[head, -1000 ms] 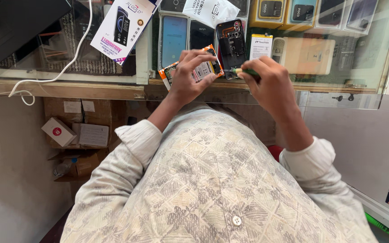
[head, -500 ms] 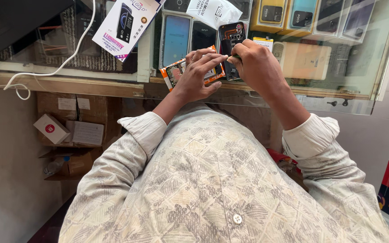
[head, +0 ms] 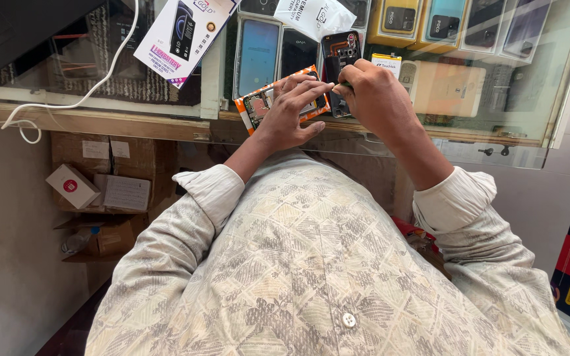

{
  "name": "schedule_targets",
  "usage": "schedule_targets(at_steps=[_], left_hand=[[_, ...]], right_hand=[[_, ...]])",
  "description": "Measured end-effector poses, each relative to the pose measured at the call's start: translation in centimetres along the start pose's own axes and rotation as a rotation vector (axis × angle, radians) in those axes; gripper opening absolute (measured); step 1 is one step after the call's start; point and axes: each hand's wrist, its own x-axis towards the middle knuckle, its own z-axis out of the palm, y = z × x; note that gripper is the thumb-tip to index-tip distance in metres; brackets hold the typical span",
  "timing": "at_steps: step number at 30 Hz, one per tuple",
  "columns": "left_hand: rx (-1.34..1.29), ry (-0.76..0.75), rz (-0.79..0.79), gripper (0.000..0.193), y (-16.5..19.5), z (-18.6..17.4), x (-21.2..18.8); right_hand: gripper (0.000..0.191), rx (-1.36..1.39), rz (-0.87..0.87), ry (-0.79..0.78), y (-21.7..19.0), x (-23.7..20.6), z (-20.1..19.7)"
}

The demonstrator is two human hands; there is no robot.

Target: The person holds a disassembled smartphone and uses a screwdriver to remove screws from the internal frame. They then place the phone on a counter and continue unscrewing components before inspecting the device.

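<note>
On the glass table (head: pixel 133 105), the left hand (head: pixel 293 109) lies with fingers spread, released, over an orange-edged card (head: pixel 253 105), while just beyond, the right hand (head: pixel 374 95) has fingers clenched beside an opened black phone (head: pixel 339 53).

Clear glass counter top (head: pixel 496 125): glossy, reflective, wooden edge strip at nine o'clock. Orange-bordered flat card packet (head: pixel 258 105) under left hand (head: pixel 291 112): shiny printed surface. Opened black phone body (head: pixel 339 56) at right hand (head: pixel 377 99): matt plastic. Beige patterned shirt (head: pixel 311 264): soft woven cloth. Brown cardboard boxes (head: pixel 110 198) at eight o'clock: dull, rough.
</note>
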Motion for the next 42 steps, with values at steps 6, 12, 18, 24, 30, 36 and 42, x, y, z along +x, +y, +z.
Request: schedule_targets(at_steps=[6,12,18,24,30,36,42], left_hand=[[-0.002,0.002,-0.002,0.076,-0.2,0.1,-0.1],[0.03,0.025,-0.022,0.074,0.0,-0.1,0.0],[0.327,0.126,-0.082,0.085,0.2,-0.2,0.4],[0.33,0.122,-0.116,0.089,-0.4,0.0,0.0],[0.317,0.117,-0.147,0.085,-0.4,0.4,-0.2],[0.312,0.095,-0.156,0.087,-0.1,0.1,-0.1],[0.311,0.103,-0.149,0.086,0.0,0.0,-0.1]], right_hand=[[0.016,-0.021,-0.015,-0.005,0.1,0.1,0.4],[0.013,-0.046,-0.073,-0.018,-0.1,0.3,0.3],[0.027,-0.242,-0.101,-0.129,-0.4,1.4,0.7],[0.016,-0.429,-0.289,-0.152,-0.2,2.1,1.3],[0.016,-0.432,-0.338,-0.136,0.4,2.5,1.0],[0.019,-0.46,-0.317,-0.143,0.2,2.7,1.4],[0.026,-0.378,-0.327,-0.112,0.2,2.9,1.6]])
